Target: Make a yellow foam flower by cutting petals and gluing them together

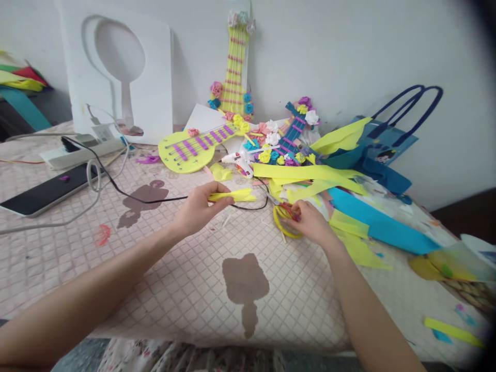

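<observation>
A folded strip of yellow crepe paper (242, 195) is pinched in my left hand (205, 204), its free end pointing right. My right hand (310, 219) has its fingers closed on the scissors (287, 221), which have yellow and red handles; their blades point up and left, close to the tabletop. Just beyond both hands lies a white glue gun (242, 161), its black cord running behind the paper strip. A yellow paper guitar (189, 152) with purple bars lies behind my left hand. Long yellow crepe strips (302, 173) are spread behind my right hand.
A second yellow guitar (236, 67) leans on the wall, near a blue one (292, 137) with paper flowers. On the left are a white cut-out board (155, 77), a power strip (81, 152) and a dark tablet-like slab (50, 190). A blue bag (387, 147) stands at the right.
</observation>
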Motion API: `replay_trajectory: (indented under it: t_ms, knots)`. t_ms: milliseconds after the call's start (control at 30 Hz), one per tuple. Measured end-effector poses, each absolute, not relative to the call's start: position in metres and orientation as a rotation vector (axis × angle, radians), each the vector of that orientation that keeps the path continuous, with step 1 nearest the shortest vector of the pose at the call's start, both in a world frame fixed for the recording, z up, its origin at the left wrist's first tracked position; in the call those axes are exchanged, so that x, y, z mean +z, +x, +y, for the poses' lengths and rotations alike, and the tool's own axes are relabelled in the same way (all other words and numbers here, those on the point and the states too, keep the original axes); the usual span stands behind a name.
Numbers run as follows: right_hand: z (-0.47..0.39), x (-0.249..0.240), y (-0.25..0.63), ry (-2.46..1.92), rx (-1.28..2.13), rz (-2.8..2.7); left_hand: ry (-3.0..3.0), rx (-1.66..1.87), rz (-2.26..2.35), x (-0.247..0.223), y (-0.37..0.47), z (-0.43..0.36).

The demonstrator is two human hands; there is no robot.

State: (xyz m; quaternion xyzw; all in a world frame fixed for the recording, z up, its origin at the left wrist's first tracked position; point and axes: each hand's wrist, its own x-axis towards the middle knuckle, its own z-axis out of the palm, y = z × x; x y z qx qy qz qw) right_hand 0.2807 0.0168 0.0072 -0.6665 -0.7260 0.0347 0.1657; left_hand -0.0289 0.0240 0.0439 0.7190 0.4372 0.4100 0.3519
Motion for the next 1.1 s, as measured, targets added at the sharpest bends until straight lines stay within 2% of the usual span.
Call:
replay_trajectory:
  t_ms: [100,267,500,733,900,1100]
  knots:
    - [0.019,0.004,0.289,-1.998,0.201,-2.103,1.861,1.019,1.119,0.044,-0.031,0.026]
    - [0.017,0.009,0.289,-1.959,0.132,-2.05,1.822,0.969,1.095,0.047,-0.033,0.027]
    - [0.006,0.025,0.285,-1.66,0.483,-1.957,1.799,0.995,1.098,0.049,-0.036,0.031]
    - [-0.009,0.043,0.26,-1.581,0.22,-2.259,1.836,1.019,1.135,0.046,-0.04,0.036]
    - [-0.017,0.044,0.248,-1.583,0.062,-2.281,1.788,1.018,1.086,0.045,-0.039,0.036]
    - [-0.02,0.045,0.241,-1.631,0.023,-2.308,1.689,0.985,1.025,0.048,-0.036,0.033]
